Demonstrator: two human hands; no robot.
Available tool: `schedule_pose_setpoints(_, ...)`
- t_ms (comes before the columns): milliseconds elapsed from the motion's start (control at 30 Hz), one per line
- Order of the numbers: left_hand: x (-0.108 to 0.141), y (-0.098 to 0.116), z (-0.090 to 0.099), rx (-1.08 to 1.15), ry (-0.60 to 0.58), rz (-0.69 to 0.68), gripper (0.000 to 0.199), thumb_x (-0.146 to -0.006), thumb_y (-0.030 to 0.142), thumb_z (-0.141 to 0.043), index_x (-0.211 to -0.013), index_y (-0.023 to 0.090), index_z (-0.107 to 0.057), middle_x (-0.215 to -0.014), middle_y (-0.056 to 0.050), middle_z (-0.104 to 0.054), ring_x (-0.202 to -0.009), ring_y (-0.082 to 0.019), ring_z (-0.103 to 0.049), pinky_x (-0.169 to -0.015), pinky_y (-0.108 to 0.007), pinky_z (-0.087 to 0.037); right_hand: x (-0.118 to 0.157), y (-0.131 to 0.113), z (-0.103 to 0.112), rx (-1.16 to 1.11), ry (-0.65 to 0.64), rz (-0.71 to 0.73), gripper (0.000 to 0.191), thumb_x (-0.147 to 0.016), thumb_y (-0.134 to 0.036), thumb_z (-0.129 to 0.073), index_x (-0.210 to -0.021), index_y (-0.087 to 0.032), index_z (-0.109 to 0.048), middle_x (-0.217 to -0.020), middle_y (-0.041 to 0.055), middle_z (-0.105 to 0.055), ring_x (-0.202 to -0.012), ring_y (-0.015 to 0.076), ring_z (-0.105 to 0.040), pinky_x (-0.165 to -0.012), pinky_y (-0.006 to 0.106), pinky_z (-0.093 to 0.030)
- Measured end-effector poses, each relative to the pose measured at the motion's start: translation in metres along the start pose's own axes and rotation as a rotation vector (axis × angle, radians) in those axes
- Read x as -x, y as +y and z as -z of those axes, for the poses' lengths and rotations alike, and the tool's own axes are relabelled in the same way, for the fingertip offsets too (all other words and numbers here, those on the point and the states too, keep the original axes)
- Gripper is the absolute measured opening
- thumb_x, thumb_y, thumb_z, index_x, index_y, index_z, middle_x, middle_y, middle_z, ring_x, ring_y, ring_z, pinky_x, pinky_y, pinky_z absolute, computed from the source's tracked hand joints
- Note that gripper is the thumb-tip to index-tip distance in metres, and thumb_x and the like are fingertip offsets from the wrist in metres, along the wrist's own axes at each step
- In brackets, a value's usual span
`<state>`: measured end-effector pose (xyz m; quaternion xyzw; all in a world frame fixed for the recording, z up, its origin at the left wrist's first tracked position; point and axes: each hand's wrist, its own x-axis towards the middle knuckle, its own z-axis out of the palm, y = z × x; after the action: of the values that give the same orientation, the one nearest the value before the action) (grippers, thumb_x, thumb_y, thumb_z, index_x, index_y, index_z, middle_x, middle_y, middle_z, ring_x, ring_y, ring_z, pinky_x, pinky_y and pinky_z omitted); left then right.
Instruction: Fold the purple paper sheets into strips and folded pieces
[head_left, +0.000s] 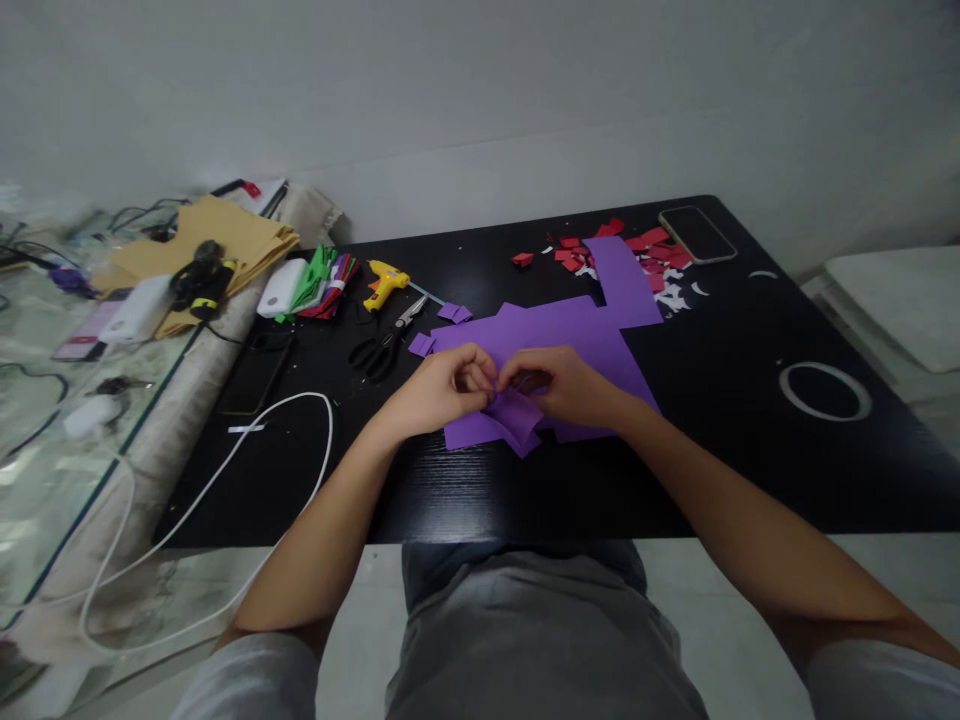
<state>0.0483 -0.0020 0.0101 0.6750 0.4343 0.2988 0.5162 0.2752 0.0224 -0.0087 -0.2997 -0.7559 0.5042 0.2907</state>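
Note:
Both hands meet over a small folded purple paper piece (517, 413) near the table's front edge. My left hand (444, 388) pinches its upper left part, thumb and fingers together. From the other side, my right hand (574, 385) grips it near the same spot, fingertips almost touching the left ones. The fingers partly hide the fold. Beneath them lie larger purple sheets (555, 325) on the black table. Small purple folded pieces (454, 313) rest just beyond my left hand, beside black-handled scissors (388, 341).
A yellow glue gun (386, 285), green paper bundle (315, 277) and dark phone (257, 374) lie left, with a looping white cable (328, 440). Red scraps (656, 250), another phone (697, 234) and a tape ring (825, 391) are right.

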Motion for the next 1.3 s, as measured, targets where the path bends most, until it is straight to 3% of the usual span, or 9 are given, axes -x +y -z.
schedule_pose_setpoints(167,-0.0006,-0.0011,-0.0005,0.018,0.001,0.02,0.022,-0.072,0.01,-0.07,-0.092,0.018,-0.064,-0.074,0.001,-0.072,-0.067,-0.012,-0.067,-0.065,-0.024,-0.051,-0.0003,0.0016,-0.002,-0.012,-0.014,0.033,0.018,-0.079,-0.01,-0.066,-0.089,-0.023,-0.075,-0.092,0.002,-0.078,-0.082,0.0189,-0.072,-0.077,0.032,-0.056)
schedule_pose_setpoints(533,-0.0009,-0.0027,0.0001,0.093,0.013,0.026,0.027,-0.072,0.01,-0.073,-0.096,0.018,-0.063,-0.075,0.001,-0.072,-0.067,-0.012,-0.067,-0.066,-0.025,-0.05,0.0005,-0.0033,-0.0016,-0.029,0.002,-0.01,0.025,-0.077,-0.002,-0.065,-0.089,-0.023,-0.074,-0.089,0.0019,-0.077,-0.081,0.0189,-0.07,-0.076,0.031,-0.055)
schedule_pose_setpoints(767,-0.0003,-0.0032,-0.0011,0.099,0.025,0.027,0.026,-0.071,0.01,-0.076,-0.093,0.018,-0.063,-0.069,0.003,-0.069,-0.065,-0.012,-0.066,-0.065,-0.024,-0.049,0.0,-0.001,-0.0024,-0.068,-0.005,-0.013,0.011,-0.08,-0.018,-0.072,-0.089,-0.023,-0.07,-0.087,0.0007,-0.075,-0.079,0.0182,-0.069,-0.077,0.032,-0.056)
schedule_pose_setpoints(1300,-0.0001,-0.0019,-0.0001,0.081,-0.005,0.047,0.025,-0.074,0.015,-0.079,-0.093,0.017,-0.063,-0.073,0.002,-0.069,-0.068,-0.012,-0.066,-0.066,-0.023,-0.049,-0.0007,0.0043,-0.0028,-0.075,-0.013,0.002,0.014,-0.077,-0.017,-0.071,-0.089,-0.022,-0.071,-0.087,0.0004,-0.077,-0.08,0.0166,-0.072,-0.078,0.03,-0.058)
